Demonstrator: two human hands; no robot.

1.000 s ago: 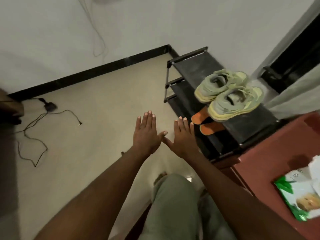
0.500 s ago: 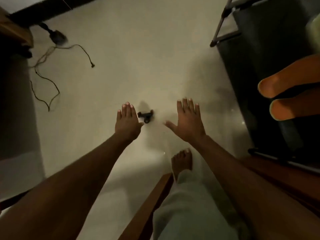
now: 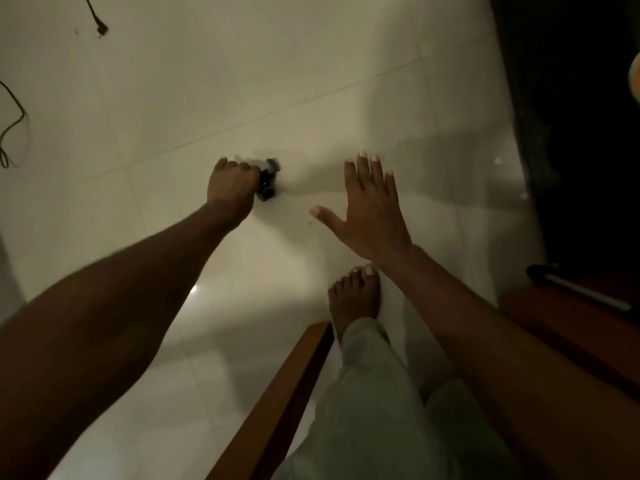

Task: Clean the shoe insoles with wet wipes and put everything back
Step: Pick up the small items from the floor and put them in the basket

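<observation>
My left hand (image 3: 232,187) is curled around a small black object (image 3: 267,181) lying on the pale tiled floor; I cannot tell what the object is. Spread flat with fingers apart, my right hand (image 3: 369,211) hovers over the floor to the right of it and holds nothing. At the far right edge shows a sliver of an orange insole (image 3: 634,79) against the dark shoe rack (image 3: 571,133). The shoes and the wet wipes pack are out of view.
A black cable (image 3: 14,112) trails over the floor at the upper left. My bare foot (image 3: 353,294) and trouser leg stand at the lower middle beside a wooden edge (image 3: 277,396). A red-brown surface (image 3: 568,327) lies at the lower right.
The view has tipped down from the shoe rack to the floor. My left hand has gone from flat and spread to closed around the small black object; my right hand stays spread.
</observation>
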